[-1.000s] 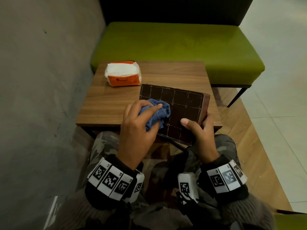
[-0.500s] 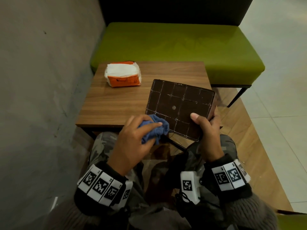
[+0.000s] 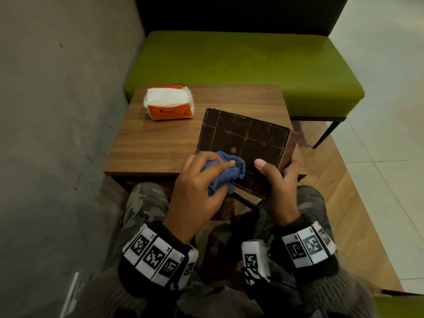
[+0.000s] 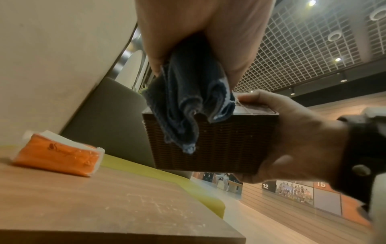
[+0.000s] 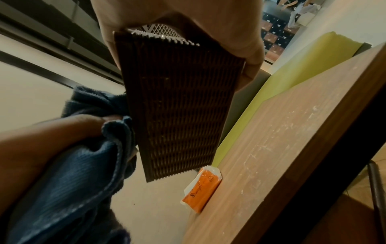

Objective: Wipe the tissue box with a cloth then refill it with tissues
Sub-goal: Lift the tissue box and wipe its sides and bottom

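A dark brown woven tissue box (image 3: 243,143) is held above the near edge of the wooden table (image 3: 160,143), its gridded underside turned up toward me. My right hand (image 3: 278,180) grips its near right corner, thumb on the underside and fingers round the side. My left hand (image 3: 202,180) holds a bunched blue cloth (image 3: 226,173) against the box's near left part. The left wrist view shows the cloth (image 4: 188,105) hanging over the box's ribbed side (image 4: 221,145). An orange pack of white tissues (image 3: 169,105) lies at the table's far left.
A green bench (image 3: 241,65) with a dark backrest stands behind the table. A grey wall (image 3: 57,111) runs along the left. My knees in camouflage trousers (image 3: 146,203) sit under the table's near edge. Wood and tile floor lies to the right.
The box was lifted off the table, tilted and turned a little. My left hand pulled the cloth back to the near edge, then brought it onto the underside again.
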Demonstrator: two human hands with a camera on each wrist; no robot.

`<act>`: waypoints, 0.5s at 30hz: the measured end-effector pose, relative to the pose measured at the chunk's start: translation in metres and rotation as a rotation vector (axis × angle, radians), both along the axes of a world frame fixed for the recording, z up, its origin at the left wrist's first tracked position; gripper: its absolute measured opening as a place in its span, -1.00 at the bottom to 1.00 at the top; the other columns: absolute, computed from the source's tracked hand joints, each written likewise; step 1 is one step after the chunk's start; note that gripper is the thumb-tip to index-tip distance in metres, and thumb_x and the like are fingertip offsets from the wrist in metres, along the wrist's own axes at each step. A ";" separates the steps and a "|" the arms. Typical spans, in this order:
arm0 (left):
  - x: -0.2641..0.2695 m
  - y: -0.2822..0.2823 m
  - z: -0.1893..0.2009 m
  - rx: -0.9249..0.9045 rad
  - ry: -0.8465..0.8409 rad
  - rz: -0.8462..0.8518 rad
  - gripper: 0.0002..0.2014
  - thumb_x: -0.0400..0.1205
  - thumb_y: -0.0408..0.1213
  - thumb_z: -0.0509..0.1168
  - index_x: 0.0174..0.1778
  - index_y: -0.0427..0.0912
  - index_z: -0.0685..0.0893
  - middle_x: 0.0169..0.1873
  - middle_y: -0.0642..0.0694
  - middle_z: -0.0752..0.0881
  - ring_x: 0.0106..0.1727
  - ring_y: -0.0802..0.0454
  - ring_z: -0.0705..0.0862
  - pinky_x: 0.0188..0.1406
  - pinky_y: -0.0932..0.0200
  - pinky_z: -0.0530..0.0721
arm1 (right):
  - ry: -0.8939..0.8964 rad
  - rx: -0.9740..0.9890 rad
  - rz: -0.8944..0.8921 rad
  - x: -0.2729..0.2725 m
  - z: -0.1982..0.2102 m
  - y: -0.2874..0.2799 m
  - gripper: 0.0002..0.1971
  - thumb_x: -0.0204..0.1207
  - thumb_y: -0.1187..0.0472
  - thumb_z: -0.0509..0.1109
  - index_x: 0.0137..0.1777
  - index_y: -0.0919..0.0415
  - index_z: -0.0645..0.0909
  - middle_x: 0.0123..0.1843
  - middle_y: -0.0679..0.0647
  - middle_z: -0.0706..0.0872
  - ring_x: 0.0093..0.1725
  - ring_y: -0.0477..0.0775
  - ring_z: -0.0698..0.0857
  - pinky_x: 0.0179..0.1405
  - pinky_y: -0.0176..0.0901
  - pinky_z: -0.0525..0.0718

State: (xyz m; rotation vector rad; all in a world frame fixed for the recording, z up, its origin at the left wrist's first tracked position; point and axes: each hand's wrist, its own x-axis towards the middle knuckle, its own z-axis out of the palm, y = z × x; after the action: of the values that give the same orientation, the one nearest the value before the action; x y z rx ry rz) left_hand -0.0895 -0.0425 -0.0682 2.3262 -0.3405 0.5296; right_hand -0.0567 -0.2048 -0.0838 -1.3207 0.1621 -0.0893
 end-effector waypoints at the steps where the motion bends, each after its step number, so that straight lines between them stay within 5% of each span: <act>1: -0.002 -0.001 -0.001 0.003 0.017 -0.014 -0.68 0.48 -0.30 0.35 0.16 -0.14 0.72 0.06 -0.03 0.60 0.10 0.06 0.52 0.08 0.35 0.46 | 0.002 -0.004 -0.007 0.000 0.000 0.000 -0.25 0.02 -0.07 0.54 0.24 -0.03 0.33 0.15 0.04 0.62 0.07 0.01 0.73 0.00 -0.04 0.76; 5: -0.006 0.002 -0.006 -0.005 0.048 -0.065 -0.70 0.47 -0.25 0.32 0.11 -0.14 0.72 0.05 0.02 0.60 0.10 0.09 0.53 0.09 0.39 0.46 | 0.001 -0.053 -0.021 -0.002 -0.003 -0.001 -0.15 0.04 -0.06 0.55 0.35 0.11 0.30 0.18 0.09 0.62 0.09 0.02 0.72 -0.05 -0.16 0.74; 11: -0.019 -0.008 -0.007 0.095 0.058 -0.201 -0.67 0.47 -0.22 0.35 0.16 -0.11 0.71 0.10 -0.01 0.61 0.12 0.05 0.53 0.08 0.22 0.55 | 0.076 -0.023 -0.044 -0.001 -0.008 0.001 -0.07 0.00 -0.08 0.56 0.37 0.26 0.31 0.19 0.18 0.64 0.15 0.17 0.71 0.07 0.05 0.74; 15: -0.011 -0.012 -0.001 0.062 -0.017 -0.089 -0.65 0.49 -0.24 0.31 0.20 -0.14 0.71 0.08 -0.07 0.64 0.10 0.00 0.55 0.08 0.18 0.55 | 0.076 -0.014 -0.035 -0.002 -0.006 0.002 -0.10 0.03 -0.07 0.56 0.37 0.26 0.32 0.16 0.14 0.65 0.14 0.17 0.72 0.02 0.00 0.73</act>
State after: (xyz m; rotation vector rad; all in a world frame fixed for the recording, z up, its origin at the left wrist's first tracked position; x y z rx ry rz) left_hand -0.1000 -0.0541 -0.0691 2.3551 -0.4725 0.5012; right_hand -0.0586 -0.2033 -0.0900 -1.3363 0.2495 -0.0707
